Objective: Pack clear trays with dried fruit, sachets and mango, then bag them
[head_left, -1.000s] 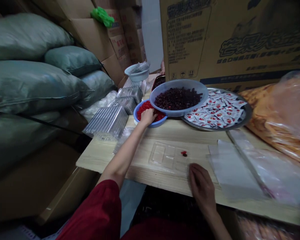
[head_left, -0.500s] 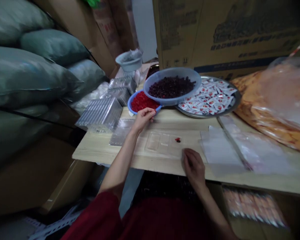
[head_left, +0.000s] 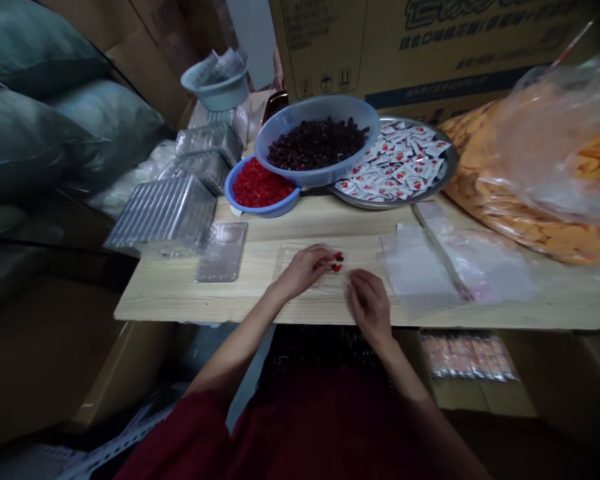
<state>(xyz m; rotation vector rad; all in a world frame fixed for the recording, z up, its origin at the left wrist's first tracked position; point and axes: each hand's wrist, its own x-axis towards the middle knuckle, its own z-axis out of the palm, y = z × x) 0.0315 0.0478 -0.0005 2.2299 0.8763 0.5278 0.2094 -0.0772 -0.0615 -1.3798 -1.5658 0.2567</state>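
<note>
- A corrugated carton (head_left: 430, 47) is standing along the far edge of the work surface, with stacked cartons and grey-green woven sacks (head_left: 40, 140) at the left.
- A wooden work board (head_left: 170, 293) is supporting all items listed below.
- A large clear bag of orange food pieces (head_left: 530, 193) is lying at the far right of the board.
- A round steel tray (head_left: 450, 175) is holding many white-and-red sachets.
- A pale blue bowl (head_left: 305, 110) of dark berries is resting partly over the rim of a smaller blue bowl (head_left: 265, 212) of diced red fruit.
- Stacked clear plastic trays (head_left: 163, 213) are standing at the board's left side, and flat clear bags (head_left: 415, 270) are lying at its right.
- A clear blister tray (head_left: 293, 257) is lying flat on the board, directly in front of the person.
- The left hand (head_left: 303, 270) is resting over that tray, with its fingertips touching small dark-red fruit pieces (head_left: 337, 262) at the tray's right end; any grip cannot be confirmed.
- The right hand (head_left: 370, 307) is curling just beside it, apart and not visibly holding anything.
</note>
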